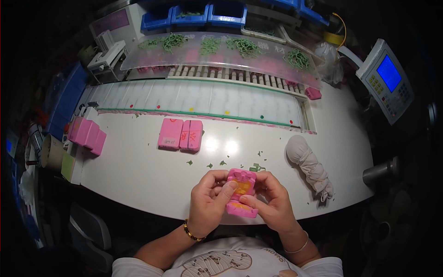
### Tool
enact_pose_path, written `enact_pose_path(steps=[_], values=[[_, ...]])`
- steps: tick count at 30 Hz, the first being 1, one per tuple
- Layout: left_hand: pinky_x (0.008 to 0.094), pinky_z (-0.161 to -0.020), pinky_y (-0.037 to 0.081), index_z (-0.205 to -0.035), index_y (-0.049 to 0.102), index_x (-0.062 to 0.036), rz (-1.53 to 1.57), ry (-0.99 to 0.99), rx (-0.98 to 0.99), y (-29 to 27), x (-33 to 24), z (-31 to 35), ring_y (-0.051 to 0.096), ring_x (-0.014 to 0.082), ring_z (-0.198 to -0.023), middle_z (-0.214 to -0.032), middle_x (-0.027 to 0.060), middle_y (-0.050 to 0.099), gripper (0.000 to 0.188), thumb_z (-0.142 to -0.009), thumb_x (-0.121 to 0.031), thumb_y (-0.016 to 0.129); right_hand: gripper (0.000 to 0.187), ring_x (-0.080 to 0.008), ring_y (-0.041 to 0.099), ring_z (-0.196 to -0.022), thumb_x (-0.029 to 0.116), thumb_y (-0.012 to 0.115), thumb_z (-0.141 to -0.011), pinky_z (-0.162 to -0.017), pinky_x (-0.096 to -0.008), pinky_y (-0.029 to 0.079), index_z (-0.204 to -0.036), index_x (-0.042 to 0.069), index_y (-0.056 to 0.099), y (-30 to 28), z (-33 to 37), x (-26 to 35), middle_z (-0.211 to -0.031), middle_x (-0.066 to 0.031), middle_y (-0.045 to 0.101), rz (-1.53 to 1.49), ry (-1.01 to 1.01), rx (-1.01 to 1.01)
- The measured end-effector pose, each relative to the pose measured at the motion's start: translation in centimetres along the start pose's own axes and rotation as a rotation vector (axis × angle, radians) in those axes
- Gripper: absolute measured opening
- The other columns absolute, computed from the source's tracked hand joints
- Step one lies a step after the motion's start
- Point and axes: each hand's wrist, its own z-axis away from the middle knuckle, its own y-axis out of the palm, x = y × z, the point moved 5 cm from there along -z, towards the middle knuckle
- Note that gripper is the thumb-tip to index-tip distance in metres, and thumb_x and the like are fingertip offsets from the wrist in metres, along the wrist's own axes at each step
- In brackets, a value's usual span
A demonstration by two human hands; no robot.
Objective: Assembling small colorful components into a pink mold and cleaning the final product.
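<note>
A pink rubber mold (242, 174) is spread open in front of me at the table's near edge, its inner faces orange-yellow. My left hand (206, 199) grips its left side, thumb pressed on the inner face. On the other side my right hand (275, 201) holds it, with the thumb across the lower flap. My fingers behind the mold are partly hidden. Just beyond it lie small green wax-like pieces (257, 167). Farther off, slightly left, pink mold blocks (170, 134) sit side by side with red markings.
A twisted white cloth bundle (306, 161) lies right, near a metal cylinder (381, 171). Several pink blocks (83, 131) stand left. Behind are a white track (175, 99), a clear shelf (191, 53) bearing green pieces, and blue bins (226, 15). A control panel (388, 78) stands right.
</note>
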Motion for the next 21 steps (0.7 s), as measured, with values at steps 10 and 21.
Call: enact_pose_path(steps=[10,21], values=[[0.0260,-0.088,0.053,-0.126,0.044,0.0100,0.056,-0.093,0.106,0.7,-0.6,0.1,0.063,0.0158,-0.104,-0.117,0.0163,0.058,0.036,-0.092,0.006,0.053,0.030,-0.0096,0.059,-0.092,-0.004,0.063,-0.087,-0.080,-0.0233,0.051,-0.116,-0.005,0.052,0.1,0.4,-0.9,-0.105,-0.0074,0.059,-0.286,0.034,-0.154],[0.0260,-0.088,0.054,-0.125,0.044,0.0096,0.056,-0.110,0.090,0.6,-1.4,0.0,0.063,0.0165,-0.103,-0.117,0.0173,0.058,0.038,-0.089,0.008,0.054,0.035,-0.0133,0.057,-0.104,-0.006,0.062,-0.087,-0.089,-0.0253,0.051,-0.120,-0.004,0.050,-0.2,0.1,-1.4,-0.113,-0.0107,0.057,-0.423,0.111,-0.008]])
